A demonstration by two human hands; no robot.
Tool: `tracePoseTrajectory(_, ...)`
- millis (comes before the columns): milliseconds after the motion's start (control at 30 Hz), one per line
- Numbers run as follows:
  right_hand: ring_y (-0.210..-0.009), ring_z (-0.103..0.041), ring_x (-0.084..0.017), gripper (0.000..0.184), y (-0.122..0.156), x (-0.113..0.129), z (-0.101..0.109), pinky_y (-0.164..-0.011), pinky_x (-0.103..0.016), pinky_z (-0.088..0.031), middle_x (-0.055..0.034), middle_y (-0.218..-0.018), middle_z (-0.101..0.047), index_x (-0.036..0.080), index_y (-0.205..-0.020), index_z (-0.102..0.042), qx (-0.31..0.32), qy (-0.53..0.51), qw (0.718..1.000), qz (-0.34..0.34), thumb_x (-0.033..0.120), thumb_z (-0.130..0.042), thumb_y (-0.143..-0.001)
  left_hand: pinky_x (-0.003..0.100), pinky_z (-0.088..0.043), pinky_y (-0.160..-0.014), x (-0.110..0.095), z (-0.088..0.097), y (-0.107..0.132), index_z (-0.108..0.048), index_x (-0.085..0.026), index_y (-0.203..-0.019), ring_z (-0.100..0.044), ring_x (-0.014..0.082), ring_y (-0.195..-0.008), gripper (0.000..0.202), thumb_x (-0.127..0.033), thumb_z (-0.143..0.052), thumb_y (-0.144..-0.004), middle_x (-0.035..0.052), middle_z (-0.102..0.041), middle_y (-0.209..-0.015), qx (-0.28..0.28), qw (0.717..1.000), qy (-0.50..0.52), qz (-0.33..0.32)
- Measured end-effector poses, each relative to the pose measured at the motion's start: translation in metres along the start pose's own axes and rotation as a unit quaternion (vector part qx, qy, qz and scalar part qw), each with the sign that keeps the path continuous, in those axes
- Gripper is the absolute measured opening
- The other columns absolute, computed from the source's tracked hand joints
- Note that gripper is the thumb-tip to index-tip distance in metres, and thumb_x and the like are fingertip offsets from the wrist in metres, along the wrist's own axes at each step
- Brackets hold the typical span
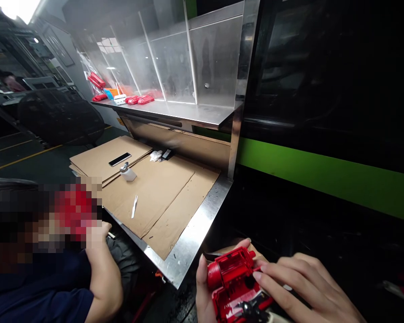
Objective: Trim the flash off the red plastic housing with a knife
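Observation:
A hollow red plastic housing (235, 274), with two joined open compartments and a round ribbed end, is in my left hand (203, 289) at the bottom of the view. The thumb presses its left side and other fingers show behind its far edge. My right hand (301, 282) reaches over from the right, its fingertips touching the housing's right edge. Below those fingers, a pair of side cutters (251, 309) with dark jaws lies across the lower compartment. Its handles run under my right hand, which appears to hold them; the palm and grip are hidden.
A metal workbench (185, 255) bears cardboard sheets (168, 197), a phone (120, 159), a pump bottle (128, 173) and a white fork-like tool (134, 206). Red parts (139, 99) lie on the shelf (188, 112). A co-worker (54, 287) sits close at left, holding a red part.

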State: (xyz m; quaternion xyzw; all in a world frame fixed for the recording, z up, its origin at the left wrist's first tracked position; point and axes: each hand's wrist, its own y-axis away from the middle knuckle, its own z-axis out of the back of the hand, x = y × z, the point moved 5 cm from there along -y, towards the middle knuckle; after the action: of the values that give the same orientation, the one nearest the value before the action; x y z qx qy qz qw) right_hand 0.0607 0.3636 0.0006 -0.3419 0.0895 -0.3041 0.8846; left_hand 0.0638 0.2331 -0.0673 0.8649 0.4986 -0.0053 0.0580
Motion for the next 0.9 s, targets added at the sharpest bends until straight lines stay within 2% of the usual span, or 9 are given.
tracePoseTrajectory(133,-0.099,-0.067,-0.023,0.043,-0.002,0.001,-0.008,-0.090,-0.037,-0.053,-0.0079,-0.102,-0.075,0.025,-0.123,-0.069,0.024,0.022,0.999,-0.001,0.054,-0.049,-0.099,0.055,-0.038,-0.110,-0.003,0.002,-0.001,-0.064,-0.020,-0.133,-0.053,0.0413,-0.126,0.073,-0.071,-0.057,-0.081,0.0168,-0.060,-0.135,-0.022,0.998,-0.053,-0.017)
tracePoseTrajectory(233,-0.100,-0.067,-0.024,0.044,-0.004,0.007,-0.008,-0.093,-0.039,-0.053,-0.0090,-0.101,-0.075,0.023,-0.124,-0.068,0.033,0.025,0.999,0.002,0.055,-0.051,-0.097,0.055,-0.044,-0.105,-0.004,0.006,0.000,-0.055,-0.018,-0.143,-0.053,0.0438,-0.126,0.081,-0.073,-0.054,-0.083,0.0157,-0.064,-0.132,-0.057,0.993,-0.101,-0.022)
tracePoseTrajectory(333,-0.100,-0.067,-0.024,0.042,-0.010,0.012,-0.007,-0.092,-0.040,-0.052,-0.0089,-0.099,-0.075,0.022,-0.122,-0.069,0.036,0.024,0.999,0.010,0.052,-0.053,-0.098,0.055,-0.047,-0.101,-0.003,0.008,0.001,-0.044,-0.016,-0.150,-0.054,0.0452,-0.126,0.088,-0.073,-0.053,-0.084,0.0165,-0.065,-0.131,-0.064,0.992,-0.110,-0.022)
tracePoseTrajectory(500,-0.098,-0.067,-0.020,0.034,-0.021,0.015,-0.003,-0.094,-0.038,-0.046,-0.0044,-0.096,-0.076,0.021,-0.113,-0.072,0.012,-0.028,0.999,-0.011,0.045,-0.051,-0.101,0.052,-0.050,-0.100,-0.003,0.012,0.003,-0.037,-0.019,-0.153,-0.057,0.0417,-0.125,0.079,-0.061,-0.054,-0.089,0.0141,-0.066,-0.129,-0.069,0.990,-0.119,-0.031)
tracePoseTrajectory(600,-0.096,-0.066,-0.018,0.032,-0.024,0.015,-0.002,-0.096,-0.038,-0.042,-0.0003,-0.098,-0.077,0.020,-0.110,-0.073,0.002,-0.055,0.998,-0.023,0.041,-0.051,-0.103,0.052,-0.051,-0.097,-0.004,0.014,0.004,-0.040,-0.018,-0.152,-0.058,0.0436,-0.123,0.080,-0.067,-0.051,-0.089,0.0145,-0.067,-0.127,-0.072,0.989,-0.122,-0.033)
tracePoseTrajectory(700,-0.097,-0.066,-0.018,0.032,-0.025,0.015,-0.003,-0.094,-0.038,-0.042,-0.0001,-0.099,-0.077,0.019,-0.111,-0.073,0.007,-0.058,0.998,-0.027,0.041,-0.051,-0.102,0.052,-0.053,-0.095,-0.005,0.018,0.004,-0.043,-0.019,-0.150,-0.058,0.0451,-0.122,0.081,-0.071,-0.051,-0.088,0.0145,-0.068,-0.127,-0.078,0.989,-0.124,-0.034)
tracePoseTrajectory(900,-0.096,-0.067,-0.018,0.030,-0.027,0.016,-0.004,-0.094,-0.038,-0.042,0.0015,-0.097,-0.077,0.019,-0.109,-0.073,0.005,-0.057,0.998,-0.029,0.041,-0.054,-0.101,0.059,-0.049,-0.097,-0.006,0.024,0.005,-0.037,-0.023,-0.153,-0.057,0.0448,-0.123,0.081,-0.073,-0.046,-0.090,0.0147,-0.068,-0.127,-0.089,0.988,-0.118,-0.039)
